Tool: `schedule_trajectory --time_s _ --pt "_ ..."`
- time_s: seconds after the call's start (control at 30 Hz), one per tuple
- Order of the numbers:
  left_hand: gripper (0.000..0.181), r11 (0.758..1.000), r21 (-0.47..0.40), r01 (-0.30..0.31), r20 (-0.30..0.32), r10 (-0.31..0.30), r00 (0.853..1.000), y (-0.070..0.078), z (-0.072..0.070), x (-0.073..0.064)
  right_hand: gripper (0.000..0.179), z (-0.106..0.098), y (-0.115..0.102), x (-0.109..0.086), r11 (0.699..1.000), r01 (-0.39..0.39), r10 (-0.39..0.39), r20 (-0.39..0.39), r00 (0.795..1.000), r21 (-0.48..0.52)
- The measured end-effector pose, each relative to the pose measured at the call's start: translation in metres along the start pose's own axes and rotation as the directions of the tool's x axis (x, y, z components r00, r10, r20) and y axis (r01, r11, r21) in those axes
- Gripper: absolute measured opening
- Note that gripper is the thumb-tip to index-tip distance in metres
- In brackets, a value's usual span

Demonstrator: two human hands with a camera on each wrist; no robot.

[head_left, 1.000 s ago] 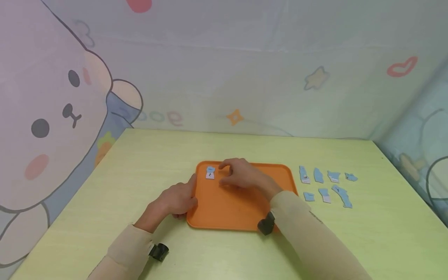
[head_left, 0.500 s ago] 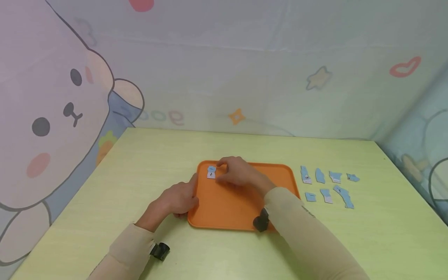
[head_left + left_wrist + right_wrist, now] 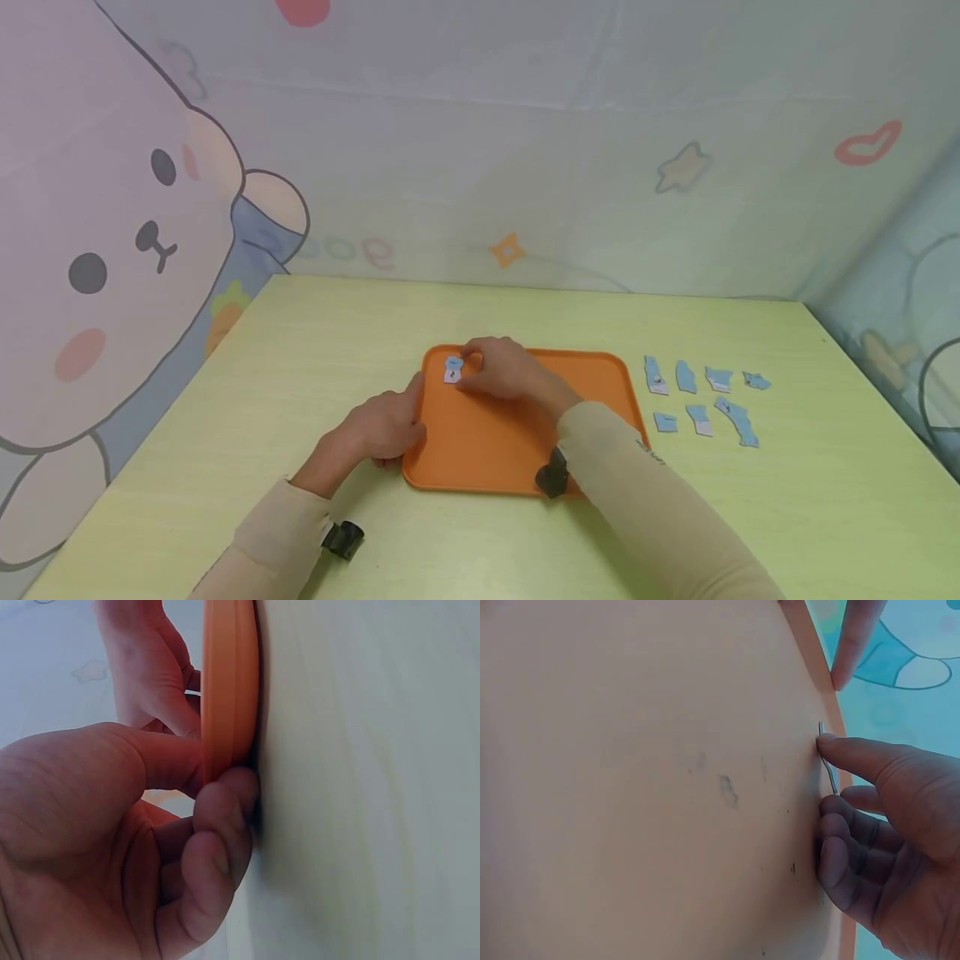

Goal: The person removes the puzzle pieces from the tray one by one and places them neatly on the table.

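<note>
My left hand [image 3: 384, 423] grips the left rim of an orange tray [image 3: 480, 454]. In the left wrist view its thumb lies over the rim [image 3: 229, 682] and curled fingers [image 3: 217, 814] reach beneath. Near the tray's far left corner lie small blue and white puzzle pieces [image 3: 452, 370], seemingly two set together. My right hand [image 3: 504, 368] pinches them at their right side. Edge-on in the right wrist view, the thin puzzle piece [image 3: 827, 763] sits between thumb and index finger, the other fingers curled against the tray floor.
Several loose puzzle pieces lie in two rows on the pale green table [image 3: 337, 333] right of the tray, among them a long blue piece [image 3: 738, 422] and a small one [image 3: 664, 422]. A printed cartoon curtain [image 3: 487, 150] hangs behind the table.
My right hand has moved left across the tray until its thumb and index finger meet the puzzle pieces. The left hand stays on the tray's rim.
</note>
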State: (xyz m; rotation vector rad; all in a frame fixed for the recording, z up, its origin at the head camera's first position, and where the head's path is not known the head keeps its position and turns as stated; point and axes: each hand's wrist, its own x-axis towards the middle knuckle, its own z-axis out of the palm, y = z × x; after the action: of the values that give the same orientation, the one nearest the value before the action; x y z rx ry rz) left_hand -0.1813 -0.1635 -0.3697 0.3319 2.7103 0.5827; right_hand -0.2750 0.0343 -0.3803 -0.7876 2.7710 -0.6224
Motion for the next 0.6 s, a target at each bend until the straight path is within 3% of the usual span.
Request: schedule_trajectory --time_s 0.6 --pt "0.069 1.000 -0.002 -0.002 -0.008 0.002 1.000 -0.0014 0.0013 0.0011 0.040 0.0047 -0.0046 0.0027 0.999 -0.015 0.014 -0.026 1.000 -0.031"
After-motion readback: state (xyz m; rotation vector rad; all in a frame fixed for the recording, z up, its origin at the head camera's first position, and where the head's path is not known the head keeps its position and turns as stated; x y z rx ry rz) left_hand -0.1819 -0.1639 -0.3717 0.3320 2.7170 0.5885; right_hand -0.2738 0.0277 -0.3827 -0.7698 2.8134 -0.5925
